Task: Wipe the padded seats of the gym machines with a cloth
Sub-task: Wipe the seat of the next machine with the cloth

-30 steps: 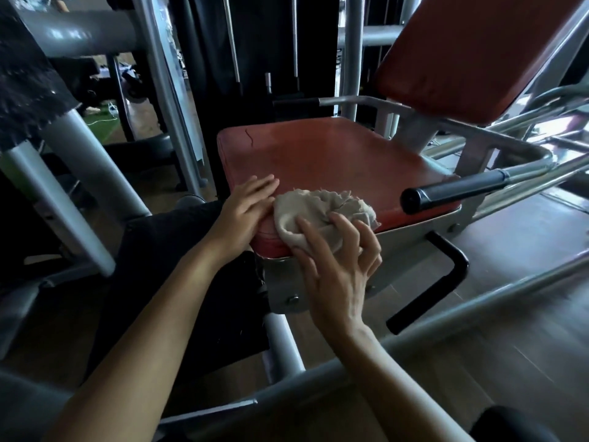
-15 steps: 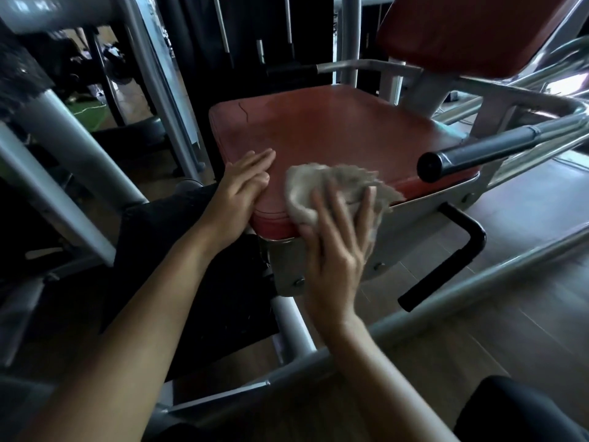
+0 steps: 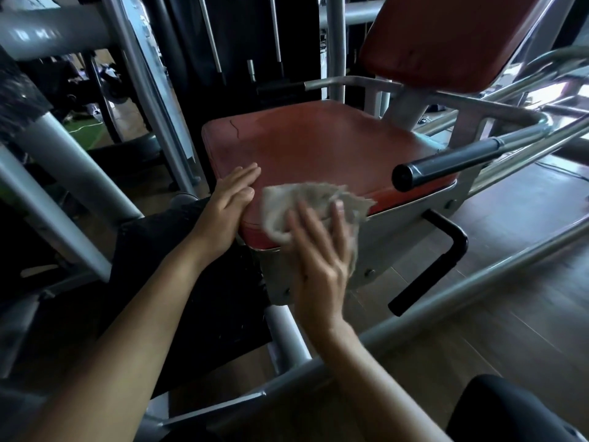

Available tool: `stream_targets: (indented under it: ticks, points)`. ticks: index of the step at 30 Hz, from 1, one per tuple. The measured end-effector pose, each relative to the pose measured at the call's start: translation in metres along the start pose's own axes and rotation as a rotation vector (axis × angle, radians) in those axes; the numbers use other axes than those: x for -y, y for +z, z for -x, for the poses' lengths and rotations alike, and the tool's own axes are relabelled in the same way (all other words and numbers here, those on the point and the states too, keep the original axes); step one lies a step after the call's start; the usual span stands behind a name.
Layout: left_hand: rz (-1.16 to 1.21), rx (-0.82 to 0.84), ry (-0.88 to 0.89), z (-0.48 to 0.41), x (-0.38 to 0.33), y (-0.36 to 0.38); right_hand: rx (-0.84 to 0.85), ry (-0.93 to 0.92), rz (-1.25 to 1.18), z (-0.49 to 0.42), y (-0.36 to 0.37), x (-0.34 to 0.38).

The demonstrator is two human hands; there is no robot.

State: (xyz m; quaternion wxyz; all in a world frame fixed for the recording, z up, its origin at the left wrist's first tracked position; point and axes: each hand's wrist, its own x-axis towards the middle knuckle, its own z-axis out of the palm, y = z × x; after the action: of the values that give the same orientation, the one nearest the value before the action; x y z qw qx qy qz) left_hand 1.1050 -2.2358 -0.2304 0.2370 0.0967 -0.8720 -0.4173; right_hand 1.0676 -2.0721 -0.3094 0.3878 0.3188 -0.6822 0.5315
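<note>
1. Seat pad (image 3: pixel 318 148): red-brown vinyl, roughly square, lies flat at frame ctr. Surface worn, w/ a thin crack near its upper-left corner.
2. Cloth (image 3: pixel 306 194): off-white, crumpled, frayed edges. Sits on the seat pad's near edge just below frame ctr, part draped down over that edge. Blurred.
3. Back pad (image 3: pixel 446 36): same red vinyl, tilted, upper right of frame.
</note>
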Motion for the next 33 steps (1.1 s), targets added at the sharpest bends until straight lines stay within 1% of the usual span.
stream_targets:
  ticks: [1, 3, 5, 8, 11, 14, 17, 19, 22, 25, 26, 30, 31, 33]
  points:
    - [0.017, 0.005, 0.005, 0.000, 0.001, -0.001, 0.032, -0.052, 0.002, 0.005, 0.001, 0.008]
    - [0.025, 0.016, 0.007, 0.001, 0.000, -0.003, 0.047, -0.085, 0.012, 0.001, -0.002, 0.001]
    - [0.003, 0.023, -0.002, 0.000, -0.002, -0.003, -0.003, -0.016, 0.035, -0.006, -0.011, -0.021]
    - [0.026, 0.000, -0.025, 0.002, -0.003, 0.000, -0.087, 0.118, 0.001, -0.015, -0.023, -0.051]
    - [0.036, -0.025, -0.015, 0.001, -0.001, 0.002, -0.101, 0.142, -0.032, -0.013, -0.016, -0.041]
    - [0.017, -0.042, 0.009, 0.001, 0.001, 0.002, -0.050, 0.038, 0.020, -0.005, -0.006, -0.016]
    - [0.009, -0.035, 0.029, 0.003, 0.002, 0.002, -0.008, -0.066, 0.050, -0.010, -0.012, -0.020]
    - [0.006, -0.032, 0.019, 0.004, 0.000, 0.002, -0.021, -0.060, 0.072, -0.016, -0.019, -0.034]
    - [0.014, -0.044, -0.003, 0.004, -0.002, 0.003, -0.050, 0.023, 0.051, -0.022, -0.023, -0.051]
    - [0.035, -0.069, -0.005, 0.003, -0.003, 0.006, -0.064, 0.096, 0.001, -0.018, -0.017, -0.041]
    - [0.044, -0.080, -0.001, 0.003, -0.001, 0.006, -0.056, 0.086, -0.009, -0.016, -0.015, -0.033]
    - [0.030, -0.062, 0.032, 0.003, 0.004, 0.005, 0.048, -0.087, 0.006, -0.012, -0.015, -0.016]
    - [0.021, -0.057, 0.027, 0.003, 0.004, 0.004, 0.059, -0.105, 0.020, -0.014, -0.017, -0.021]
    - [0.017, -0.057, 0.016, 0.003, 0.003, 0.003, 0.038, -0.067, 0.060, -0.019, -0.024, -0.037]
